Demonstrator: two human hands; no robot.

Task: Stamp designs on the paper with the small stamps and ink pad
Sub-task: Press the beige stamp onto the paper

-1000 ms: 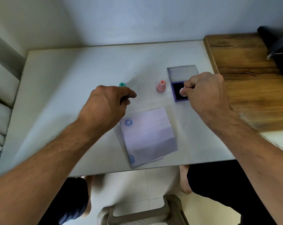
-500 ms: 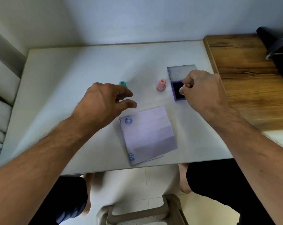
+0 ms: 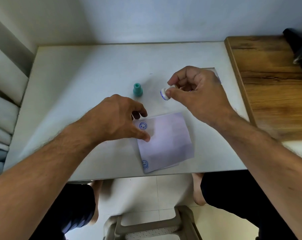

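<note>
A white worktop (image 3: 68, 80) fills the middle of the view, with a wooden board (image 3: 271, 87) butted against its right edge. Near the front edge, right of centre, lies a folded sheet of pale lilac paper (image 3: 165, 144), turned slightly off square, with one blue round stamp print (image 3: 143, 125) at its far left corner and a second (image 3: 145, 164) at its near left corner. The left hand (image 3: 115, 118) sits over the far left corner of the paper, fingers loosely spread and holding nothing, the thumb tip resting on the sheet's left edge. The right hand (image 3: 197, 94) is raised above the worktop beyond the paper, thumb and forefinger pinching a small white stamp (image 3: 165, 93) tipped on its side, its blue-inked face turned toward the left. Only a far corner of the ink pad's lid (image 3: 215, 71) shows behind that hand. A small teal stamp (image 3: 137, 89) stands upright on the worktop, just left of the white one.
</note>
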